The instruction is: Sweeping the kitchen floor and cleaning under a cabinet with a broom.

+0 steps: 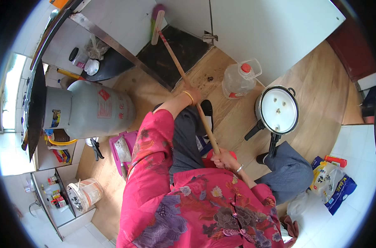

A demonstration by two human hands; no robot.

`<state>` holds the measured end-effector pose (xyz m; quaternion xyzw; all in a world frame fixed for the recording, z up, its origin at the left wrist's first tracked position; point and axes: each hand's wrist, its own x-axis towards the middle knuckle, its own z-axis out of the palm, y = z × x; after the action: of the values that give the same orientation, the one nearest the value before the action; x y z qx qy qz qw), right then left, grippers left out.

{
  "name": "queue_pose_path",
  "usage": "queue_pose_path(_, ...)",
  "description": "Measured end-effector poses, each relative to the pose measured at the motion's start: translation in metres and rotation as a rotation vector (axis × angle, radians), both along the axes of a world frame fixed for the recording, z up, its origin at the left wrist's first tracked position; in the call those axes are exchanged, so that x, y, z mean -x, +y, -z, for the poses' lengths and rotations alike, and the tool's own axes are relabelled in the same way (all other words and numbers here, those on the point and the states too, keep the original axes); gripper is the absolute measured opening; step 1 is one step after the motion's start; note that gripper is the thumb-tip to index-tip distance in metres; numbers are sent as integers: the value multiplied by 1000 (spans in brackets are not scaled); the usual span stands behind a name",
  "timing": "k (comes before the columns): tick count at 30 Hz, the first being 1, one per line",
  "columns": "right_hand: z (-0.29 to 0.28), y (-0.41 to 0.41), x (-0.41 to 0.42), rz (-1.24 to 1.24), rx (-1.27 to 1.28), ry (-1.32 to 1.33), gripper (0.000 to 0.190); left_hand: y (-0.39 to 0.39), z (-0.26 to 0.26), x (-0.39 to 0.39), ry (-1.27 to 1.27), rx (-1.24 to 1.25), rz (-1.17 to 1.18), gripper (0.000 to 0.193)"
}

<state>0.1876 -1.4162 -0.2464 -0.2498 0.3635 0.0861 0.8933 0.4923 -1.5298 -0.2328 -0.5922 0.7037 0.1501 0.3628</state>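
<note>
A long wooden broom handle (175, 60) runs diagonally from near my torso to the back corner. My left hand (193, 94), below a gold bangle, is closed around its middle. Around its near end, my right hand (224, 159) is closed beside a silver bangle. The handle's far end meets a pale crossbar (157, 28) with purple and green bristles (158, 9) behind it, against the white panels. Below the crossbar lies a black floor panel (172, 52). Small dark debris (210, 78) lies on the wood-look floor near the handle.
A grey gas cylinder (98, 108) stands left, near a pink dustpan (133, 139) holding a broad-bladed scraper (122, 150). A clear plastic jug (239, 80) and pressure cooker (279, 108) stand right. Farther out are a dirty bucket (85, 193) and food bags (326, 181). A metal-edged cabinet frame (113, 46) borders the corner.
</note>
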Motion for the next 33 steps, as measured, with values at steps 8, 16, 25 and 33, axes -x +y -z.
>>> queue_pose_path(8,-2,-5,4,75,694,296,10,-8,-14,1,200,604,139,10)
queue_pose_path(16,-83,-43,19,182,599,201,20,-17,-10,2,299,732,83,9)
queue_pose_path(25,-151,-58,106,248,1361,363,34,-16,-53,63,463,596,209,11)
queue_pose_path(33,-218,-147,59,-64,2095,310,25,-55,-54,27,465,1056,96,10)
